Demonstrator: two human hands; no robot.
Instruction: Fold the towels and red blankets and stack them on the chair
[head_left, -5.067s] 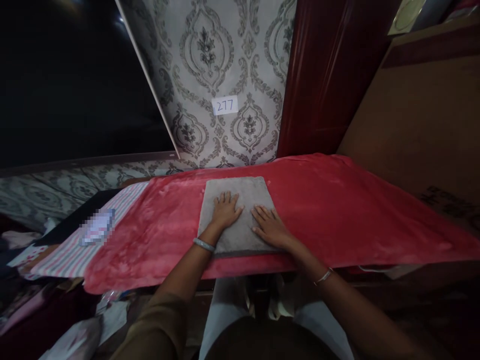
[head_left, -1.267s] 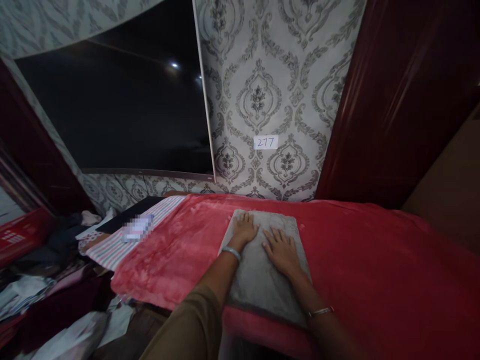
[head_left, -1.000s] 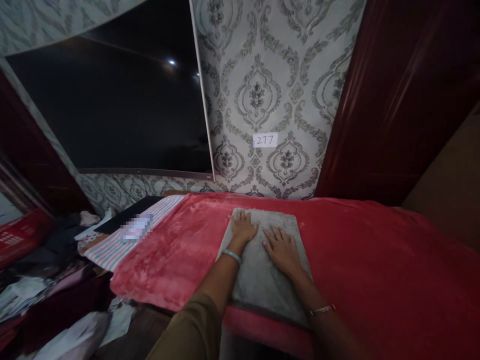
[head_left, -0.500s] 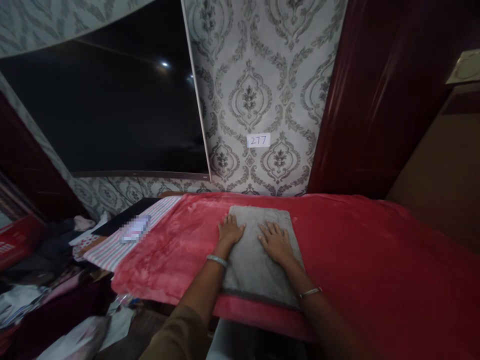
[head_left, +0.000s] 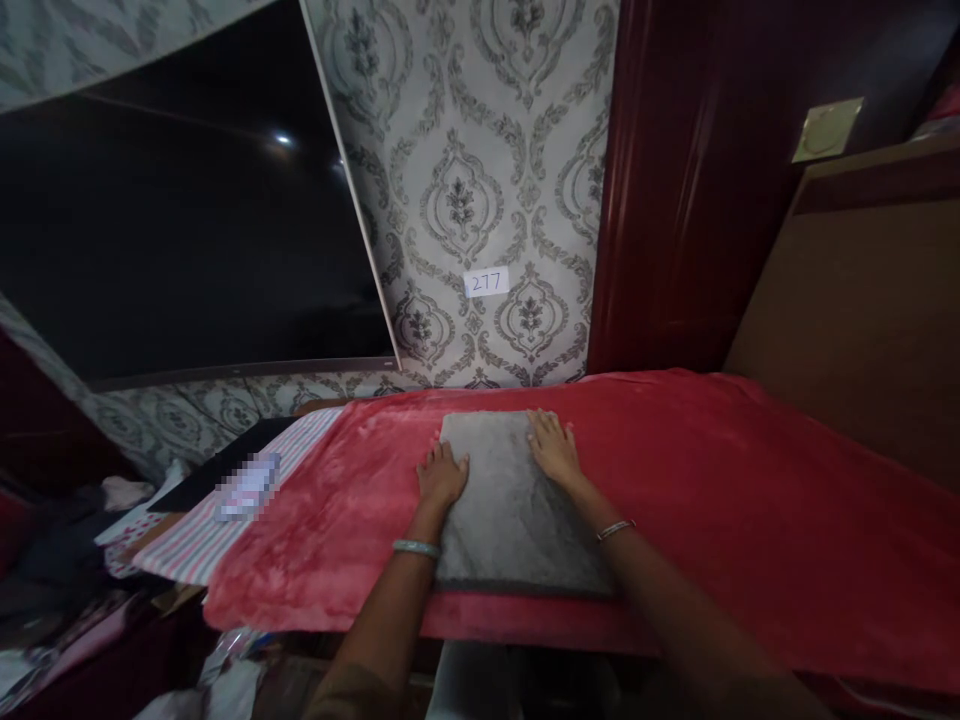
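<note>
A folded grey cloth (head_left: 510, 510) lies flat on a red plush blanket (head_left: 705, 500) that covers a table. My left hand (head_left: 441, 474) rests palm down at the cloth's left edge, fingers spread, partly on the red blanket. My right hand (head_left: 553, 445) lies flat on the cloth's far right corner. Neither hand grips anything. Both wrists wear bangles.
A striped cloth (head_left: 225, 500) with a small blurred item (head_left: 244, 488) lies left of the blanket. Heaped clothes (head_left: 67, 590) fill the lower left. A dark TV screen (head_left: 180, 230) and patterned wallpaper with a "277" label (head_left: 486, 281) stand behind. A brown panel (head_left: 855, 310) is at right.
Both hands slid apart from the cloth's middle: the left to its left edge, the right to its far right corner. The camera view has shifted rightward.
</note>
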